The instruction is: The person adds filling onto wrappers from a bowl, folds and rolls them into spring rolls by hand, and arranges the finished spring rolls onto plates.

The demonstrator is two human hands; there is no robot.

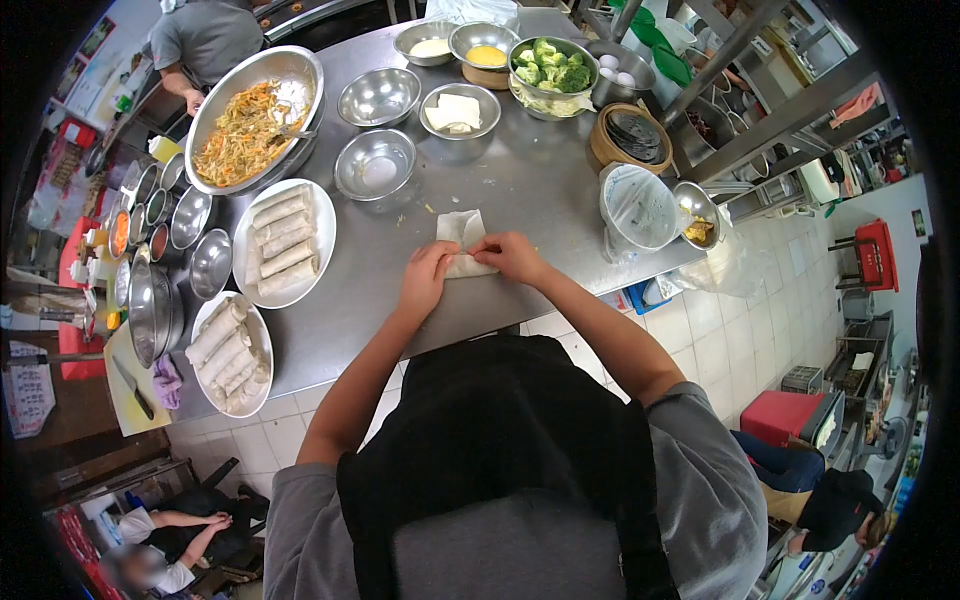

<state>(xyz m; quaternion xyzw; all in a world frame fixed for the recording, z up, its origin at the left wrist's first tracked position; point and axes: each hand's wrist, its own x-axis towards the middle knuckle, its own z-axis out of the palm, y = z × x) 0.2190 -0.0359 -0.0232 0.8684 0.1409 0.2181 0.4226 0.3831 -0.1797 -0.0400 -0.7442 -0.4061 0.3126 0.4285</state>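
Note:
A spring roll wrapper (460, 224) lies on the steel table in front of me, its near part folded over. My left hand (430, 268) is closed on the wrapper's left side, fingertips pressed together at the fold. On the right side, my right hand (512, 258) pinches the same fold. Any filling inside is hidden by the wrapper and my fingers. To the left, an oval plate (325, 235) bears several rolled spring rolls (285, 240). A second plate (262, 335) nearer me holds more rolls.
A large bowl (312, 80) of shredded filling stands back left. Metal bowls (375, 165) sit behind the wrapper, one holding white blocks (453, 113). Broccoli (550, 68), a bamboo steamer (600, 140) and a plastic-lined tub (638, 210) stand right. A knife (135, 388) lies at far left.

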